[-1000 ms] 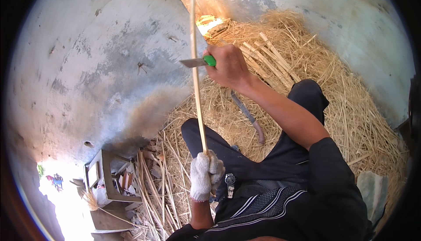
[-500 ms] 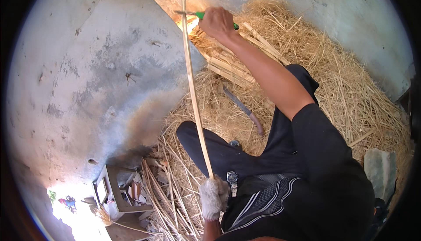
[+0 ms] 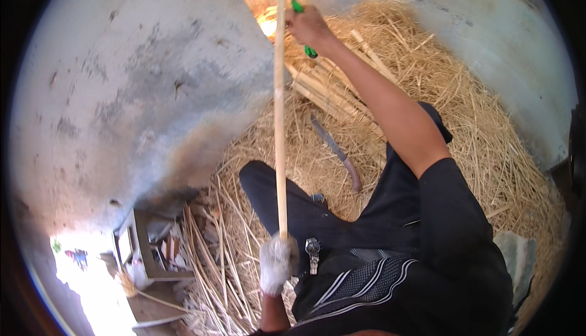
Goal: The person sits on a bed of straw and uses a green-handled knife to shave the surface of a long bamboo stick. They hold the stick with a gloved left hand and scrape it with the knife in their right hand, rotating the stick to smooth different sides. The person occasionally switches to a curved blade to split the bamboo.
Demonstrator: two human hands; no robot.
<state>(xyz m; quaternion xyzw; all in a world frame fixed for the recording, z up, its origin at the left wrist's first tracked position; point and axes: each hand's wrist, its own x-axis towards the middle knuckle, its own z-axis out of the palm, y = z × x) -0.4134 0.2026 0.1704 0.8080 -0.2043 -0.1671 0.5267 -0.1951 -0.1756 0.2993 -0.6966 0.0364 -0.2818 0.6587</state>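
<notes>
Head view: your gloved left hand [image 3: 276, 264] grips the cane [image 3: 280, 122] low, steadying it upright over the straw [image 3: 464, 91], while your right hand [image 3: 308, 25] clenches a green-handled knife [image 3: 303, 27], probably against the cane's top.

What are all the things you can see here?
long stick: one, pale yellow, runs from the gloved hand up to the top edge
knife with green handle: one, in the bare hand near the stick's upper end
curved blade: one, dark, lying on the straw beside the legs
cut sticks: a pile, too many to count, pale, on the straw under the raised arm
straw: a heap, golden, covering the ground
concrete wall: grey, at left and top
small box: one, grey, lower left, holding odd bits
wristwatch: one, silvery, near the gloved hand
left hand: white glove, grips the stick's lower end
right hand: bare, grips the knife
</notes>
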